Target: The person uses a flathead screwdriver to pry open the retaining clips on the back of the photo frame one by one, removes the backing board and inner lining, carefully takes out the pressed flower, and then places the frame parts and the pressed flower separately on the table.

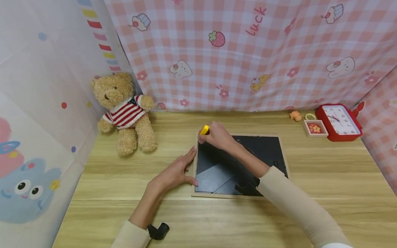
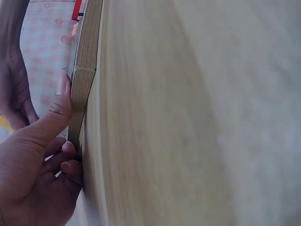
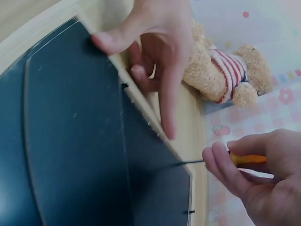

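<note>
A picture frame [image 1: 241,136] lies back side up on the table, with a light wooden rim and a dark backing board [image 3: 80,117]. My left hand [image 1: 175,172] rests against its left edge. In the right wrist view that hand's thumb touches the rim near one corner, and the index finger lies straight along the side. My right hand [image 1: 217,136] grips the yellow handle of a screwdriver [image 3: 249,160] over the far left corner. The screwdriver's thin shaft reaches the inner edge of the rim; its exact tip is blurred. Small dark tabs [image 3: 124,85] stand along that edge.
A teddy bear [image 1: 126,112] in a striped shirt sits at the back left. At the back right are a red clock [image 1: 339,121], a small box [image 1: 315,128], a yellow ring [image 1: 310,116] and an orange lump [image 1: 295,116]. Patterned cloth hangs behind the table.
</note>
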Demonstrator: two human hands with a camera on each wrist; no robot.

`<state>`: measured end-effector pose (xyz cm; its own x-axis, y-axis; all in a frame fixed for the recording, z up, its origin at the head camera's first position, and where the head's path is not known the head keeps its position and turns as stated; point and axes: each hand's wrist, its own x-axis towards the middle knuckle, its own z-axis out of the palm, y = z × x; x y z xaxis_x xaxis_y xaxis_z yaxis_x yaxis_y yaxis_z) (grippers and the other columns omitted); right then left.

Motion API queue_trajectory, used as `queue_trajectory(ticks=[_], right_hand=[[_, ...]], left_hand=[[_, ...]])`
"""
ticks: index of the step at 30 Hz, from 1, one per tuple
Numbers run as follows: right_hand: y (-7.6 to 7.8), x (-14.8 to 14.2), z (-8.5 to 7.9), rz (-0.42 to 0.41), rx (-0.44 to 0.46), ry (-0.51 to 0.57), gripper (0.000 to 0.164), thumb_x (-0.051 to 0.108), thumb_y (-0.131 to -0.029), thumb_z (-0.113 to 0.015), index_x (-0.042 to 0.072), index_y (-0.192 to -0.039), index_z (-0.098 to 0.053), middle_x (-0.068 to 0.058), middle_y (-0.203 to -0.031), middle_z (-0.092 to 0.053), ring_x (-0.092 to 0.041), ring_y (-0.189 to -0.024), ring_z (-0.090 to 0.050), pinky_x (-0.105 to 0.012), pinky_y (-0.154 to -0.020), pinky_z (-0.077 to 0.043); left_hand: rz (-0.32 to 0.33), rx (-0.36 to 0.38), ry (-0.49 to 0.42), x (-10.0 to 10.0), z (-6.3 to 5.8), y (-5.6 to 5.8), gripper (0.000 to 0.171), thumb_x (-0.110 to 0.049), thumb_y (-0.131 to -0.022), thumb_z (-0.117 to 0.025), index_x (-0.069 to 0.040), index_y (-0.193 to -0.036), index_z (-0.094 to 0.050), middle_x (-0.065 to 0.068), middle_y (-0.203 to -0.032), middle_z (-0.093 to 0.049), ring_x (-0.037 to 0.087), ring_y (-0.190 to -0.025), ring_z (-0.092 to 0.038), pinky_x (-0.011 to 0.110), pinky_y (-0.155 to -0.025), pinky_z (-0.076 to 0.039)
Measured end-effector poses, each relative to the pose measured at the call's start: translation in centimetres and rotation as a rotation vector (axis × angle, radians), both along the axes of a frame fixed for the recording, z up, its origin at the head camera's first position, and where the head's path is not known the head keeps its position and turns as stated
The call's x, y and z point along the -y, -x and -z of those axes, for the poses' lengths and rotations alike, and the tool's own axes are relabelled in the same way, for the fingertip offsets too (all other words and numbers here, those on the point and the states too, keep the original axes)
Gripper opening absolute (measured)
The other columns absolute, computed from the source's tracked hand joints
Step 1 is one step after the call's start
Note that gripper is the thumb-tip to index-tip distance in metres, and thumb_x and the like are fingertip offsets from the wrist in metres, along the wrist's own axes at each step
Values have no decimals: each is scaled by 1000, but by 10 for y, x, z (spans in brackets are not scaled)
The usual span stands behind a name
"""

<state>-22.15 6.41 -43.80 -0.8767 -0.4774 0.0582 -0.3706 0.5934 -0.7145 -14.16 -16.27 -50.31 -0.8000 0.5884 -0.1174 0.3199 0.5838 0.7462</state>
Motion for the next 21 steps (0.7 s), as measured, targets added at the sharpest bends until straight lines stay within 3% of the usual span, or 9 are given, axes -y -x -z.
queue_trajectory(ticks=[3, 8, 12, 14, 16, 21], right_hand=[[0, 6, -3, 4, -19, -12, 14, 6, -99, -76, -6, -100, -83, -15, -83, -82, -20, -69, -70, -19, -61, -47], [-1, 13, -4, -15, -16, -32, 14, 5, -101, -75, -7, -99, -82, -15, -83, -82, -24, -73, -76, -21, -60, -53], [0, 10, -5, -20, 46, -11, 16, 7, -103, -74, -7, -103, -81, -16, -87, -83, -29, -80, -79, -23, -65, -54], [0, 1, -9, -8, 80, 24, 18, 9, -104, -73, -8, -107, -81, -16, -90, -83, -33, -85, -80, -22, -67, -52], [-1, -13, -17, 21, 102, 75, 21, 10, -106, -72, -9, -112, -79, -18, -93, -83, -37, -91, -81, -21, -69, -51], [-23, -77, -48, 57, 55, 119, 22, 8, -109, -67, -13, -117, -72, -23, -93, -78, -35, -82, -77, -22, -70, -58]], left_hand=[[-7, -4, -2, 2, 2, 0, 122, -36, -83, -96, -3, -174, -21, 13, -171, -41, 17, -96, -46, 32, -87, -42], [-13, -12, -8, 3, 2, -3, 122, -38, -83, -95, -3, -174, -21, 14, -167, -44, 18, -94, -47, 33, -88, -42], [-2, 0, 6, 2, -3, -6, 120, -35, -86, -93, 1, -173, -19, 19, -181, -25, 31, -124, -52, 46, -110, -45], [6, 17, 8, 0, -6, -8, 119, -34, -87, -92, 3, -173, -18, 22, -183, -13, 39, -141, -46, 55, -121, -39], [9, 26, -6, -1, -5, -10, 118, -34, -89, -91, 3, -173, -17, 22, -183, -10, 41, -150, -39, 59, -126, -33], [-15, 11, -40, -1, 2, -12, 121, -33, -86, -92, -2, -175, -16, 19, -184, -11, 34, -126, -50, 55, -115, -40]])
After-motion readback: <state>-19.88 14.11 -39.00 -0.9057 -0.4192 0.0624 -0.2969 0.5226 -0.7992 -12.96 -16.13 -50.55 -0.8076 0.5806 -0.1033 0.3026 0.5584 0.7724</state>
